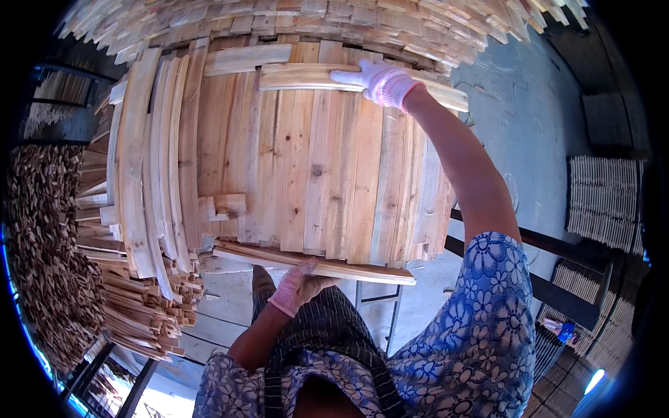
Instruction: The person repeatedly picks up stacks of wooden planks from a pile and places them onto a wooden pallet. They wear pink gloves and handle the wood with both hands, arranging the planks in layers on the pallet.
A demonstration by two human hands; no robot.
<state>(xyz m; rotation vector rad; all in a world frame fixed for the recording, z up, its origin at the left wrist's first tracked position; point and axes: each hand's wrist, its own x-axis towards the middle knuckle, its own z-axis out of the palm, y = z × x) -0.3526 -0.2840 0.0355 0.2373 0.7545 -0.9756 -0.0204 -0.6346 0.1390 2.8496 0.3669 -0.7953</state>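
Note:
My left hand [298,287], in a pale pinkish knit glove, grips a long narrow wooden board [362,271] at the near side of a stack of planks [313,160]. Its thumb lies on top; the other fingers are partly hidden beneath. At the far end of the stack, my right hand [380,81], gloved alike, reaches across another wooden board [300,76] that lies crosswise over the planks. One digit stretches along this board's face, and the rest bend over its far edge. A short crosswise board [244,59] lies left of it.
Long slats [150,160] lie lengthwise on the stack's left side, near small offcuts [230,204]. A big pile of boards [313,21] rises behind. Loose sticks [139,299] heap at the left. A dark metal frame [557,279] and stacked slats [605,202] stand at the right.

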